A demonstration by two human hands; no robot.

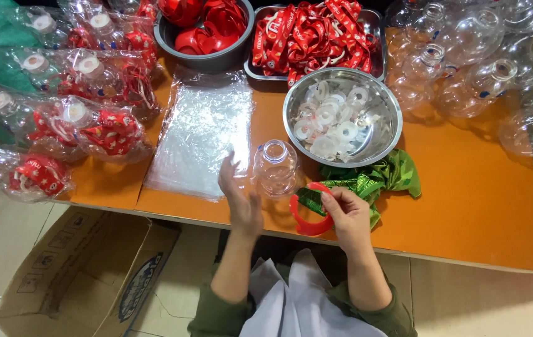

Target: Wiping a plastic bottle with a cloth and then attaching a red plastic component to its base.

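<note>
The clear bottle point(275, 167) stands upright on the orange worktop point(466, 206), mouth up, between the two hands and closer to the left hand point(239, 198), whose fingers are spread and released just left of it, not clearly touching. The right hand point(346, 215) pinches a red ring point(307, 215) just right of and below the bottle. A steel bowl of white caps point(341, 117) sits behind, a green bag point(379, 178) beside the right hand, flat clear bags point(201, 134) to the left.

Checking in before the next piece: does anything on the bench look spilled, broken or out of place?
Nothing spilled or broken. The only untidy item is a crumpled green bag lying loose beside the steel bowl, next to the red ring in the right hand.
</note>
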